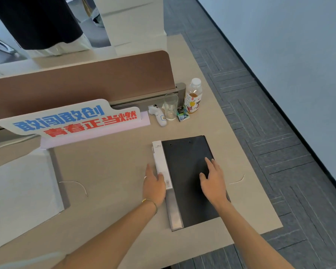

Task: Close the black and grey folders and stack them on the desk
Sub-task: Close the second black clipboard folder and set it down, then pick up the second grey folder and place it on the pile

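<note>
Black folder (188,171) lies closed and flat on the beige desk (113,171), near the desk's right edge, its grey spine with a white label (160,162) along its left side. Right hand (213,181) rests palm-down on the cover, fingers spread. Left hand (153,183) presses flat against the spine. Beyond the folder stand a glass (171,106) and a bottle (194,96).

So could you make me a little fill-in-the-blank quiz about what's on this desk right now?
1. The right hand lies flat on the closed ____ folder.
2. The left hand touches the folder's ____ spine label.
3. The empty glass stands just left of a capped ____.
4. The bracelet is on the ____ wrist.

Missing words: black; white; bottle; left
</note>
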Demonstrator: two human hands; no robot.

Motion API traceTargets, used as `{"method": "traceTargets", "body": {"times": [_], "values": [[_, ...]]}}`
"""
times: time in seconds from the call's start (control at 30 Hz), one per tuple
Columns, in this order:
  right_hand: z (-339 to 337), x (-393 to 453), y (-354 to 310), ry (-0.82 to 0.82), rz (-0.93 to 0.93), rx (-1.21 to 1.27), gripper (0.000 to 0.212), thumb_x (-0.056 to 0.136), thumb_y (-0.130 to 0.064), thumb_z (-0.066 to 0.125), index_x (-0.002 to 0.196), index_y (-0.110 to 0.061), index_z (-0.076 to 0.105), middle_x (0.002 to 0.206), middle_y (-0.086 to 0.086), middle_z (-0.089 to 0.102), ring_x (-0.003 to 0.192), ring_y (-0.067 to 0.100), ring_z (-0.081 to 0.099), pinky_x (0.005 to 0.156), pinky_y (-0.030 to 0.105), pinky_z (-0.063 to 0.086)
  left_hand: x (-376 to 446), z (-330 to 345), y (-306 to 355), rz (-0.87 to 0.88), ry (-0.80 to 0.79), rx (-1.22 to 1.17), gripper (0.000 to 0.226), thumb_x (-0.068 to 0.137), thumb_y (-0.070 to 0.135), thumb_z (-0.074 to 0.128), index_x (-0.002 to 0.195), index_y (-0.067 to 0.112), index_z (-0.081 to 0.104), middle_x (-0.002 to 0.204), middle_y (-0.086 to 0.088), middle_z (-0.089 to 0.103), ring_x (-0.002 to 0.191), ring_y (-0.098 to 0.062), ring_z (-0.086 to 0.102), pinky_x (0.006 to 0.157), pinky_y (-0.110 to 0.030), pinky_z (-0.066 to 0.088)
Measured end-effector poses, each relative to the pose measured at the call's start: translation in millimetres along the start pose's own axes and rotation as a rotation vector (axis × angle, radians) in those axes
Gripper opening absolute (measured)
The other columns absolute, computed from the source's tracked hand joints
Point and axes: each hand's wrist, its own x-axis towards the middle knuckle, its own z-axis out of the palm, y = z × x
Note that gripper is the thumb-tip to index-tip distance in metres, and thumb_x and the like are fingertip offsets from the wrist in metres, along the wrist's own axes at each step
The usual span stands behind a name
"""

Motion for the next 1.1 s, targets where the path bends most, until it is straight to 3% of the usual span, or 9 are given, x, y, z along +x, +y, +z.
{"method": "traceTargets", "body": {"times": [0.17,0.27,0.43,0.5,0.6,0.73,0.9,1.1], "values": [[17.9,-18.2,-56.3,0.024,-0.106,0.089,0.062,0.096,-0.018,0.059,0.152,-0.03,0.035,0.16,-0.002,0.035,0.149,0.02,0.028,0.12,0.041,0.031,-1.1,-45.2,-16.2,0.223,0.082,0.074,0.062,0.103,0.027,0.041,0.16,0.026,0.017,0.166,0.006,0.024,0.153,-0.019,0.024,0.124,-0.033,0.019],[36.8,-33.8,-95.8,-0.015,-0.223,0.107,0.062,0.096,-0.016,0.057,0.152,-0.027,0.035,0.159,-0.002,0.036,0.148,0.018,0.028,0.121,0.037,0.029,-1.9,-77.8,-21.6,0.275,0.164,0.169,0.059,0.104,0.032,0.04,0.158,0.03,0.018,0.165,0.006,0.025,0.151,-0.021,0.024,0.125,-0.045,0.02],[73.0,-65.8,-158.2,-0.116,-0.363,0.136,0.065,0.09,-0.005,0.054,0.15,-0.022,0.038,0.152,-0.002,0.043,0.14,0.018,0.037,0.113,0.027,0.029,-4.6,-137.1,-35.4,0.325,0.266,0.242,0.061,0.104,0.032,0.042,0.159,0.03,0.016,0.168,0.001,0.017,0.155,-0.02,0.018,0.127,-0.044,0.009],[93.3,-79.2,-179.3,-0.168,-0.399,0.123,0.065,0.09,-0.006,0.055,0.15,-0.023,0.038,0.154,-0.003,0.041,0.141,0.016,0.036,0.116,0.026,0.028,-6.6,-163.5,-44.8,0.318,0.311,0.203,0.06,0.103,0.031,0.044,0.158,0.03,0.019,0.167,0.0,0.02,0.153,-0.023,0.021,0.126,-0.044,0.016],[123.9,-101.8,-209.9,-0.217,-0.464,0.12,0.064,0.091,-0.008,0.058,0.15,-0.024,0.04,0.155,-0.003,0.041,0.143,0.016,0.036,0.119,0.036,0.032,-6.4,-205.0,-67.4,0.3,0.374,0.148,0.06,0.101,0.029,0.046,0.157,0.03,0.022,0.165,-0.001,0.026,0.148,-0.026,0.03,0.122,-0.04,0.026],[162.3,-131.5,-252.4,-0.273,-0.539,0.09,0.063,0.089,-0.006,0.058,0.149,-0.021,0.043,0.154,0.0,0.044,0.142,0.019,0.038,0.118,0.03,0.029,-6.2,-262.4,-105.5,0.252,0.439,0.084,0.062,0.098,0.025,0.048,0.156,0.028,0.027,0.159,-0.001,0.037,0.136,-0.028,0.045,0.115,-0.04,0.037],[215.5,-160.6,-301.8,-0.347,-0.568,0.054,0.065,0.085,-0.005,0.058,0.148,-0.016,0.045,0.152,0.006,0.048,0.14,0.024,0.041,0.118,0.031,0.029,-11.2,-327.2,-160.7,0.151,0.504,0.027,0.058,0.102,0.032,0.044,0.155,0.035,0.023,0.162,0.005,0.031,0.146,-0.023,0.034,0.122,-0.046,0.028],[279.4,-198.7,-350.4,-0.42,-0.603,0.047,0.063,0.084,-0.008,0.058,0.145,-0.02,0.049,0.147,0.0,0.054,0.136,0.021,0.047,0.112,0.027,0.033,-10.3,-401.5,-224.1,0.075,0.579,0.005,0.058,0.1,0.026,0.046,0.155,0.029,0.029,0.157,0.004,0.037,0.139,-0.023,0.039,0.114,-0.037,0.037]]}}
